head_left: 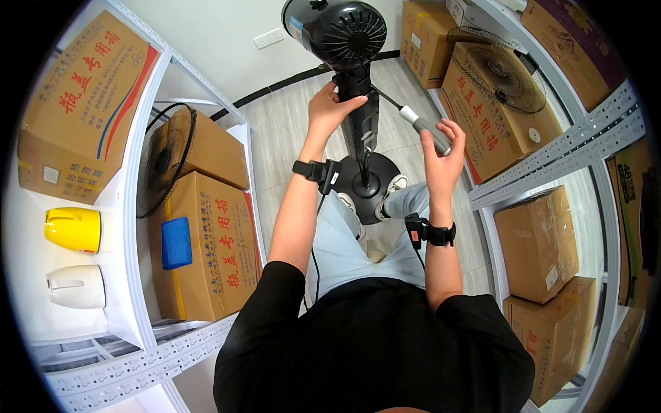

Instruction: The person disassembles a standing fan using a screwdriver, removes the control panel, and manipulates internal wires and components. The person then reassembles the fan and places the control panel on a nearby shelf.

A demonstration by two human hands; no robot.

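A black fan motor head [333, 31], with no blades or guard on it, tops a black stand [361, 127] on a round base [375, 203] between my feet. My left hand [329, 107] is closed round the upper column below the motor. My right hand [444, 148] grips a screwdriver [428, 131] with a grey and white handle. Its thin shaft points up-left to the column just below the motor; the exact contact at its tip is too small to tell.
White shelving [148, 330] on both sides holds cardboard boxes [200, 248], two wire fan guards [502, 69], a yellow kettle [72, 229], a white kettle [76, 286] and a blue cloth [175, 242]. A wall with a socket [268, 38] stands behind the fan.
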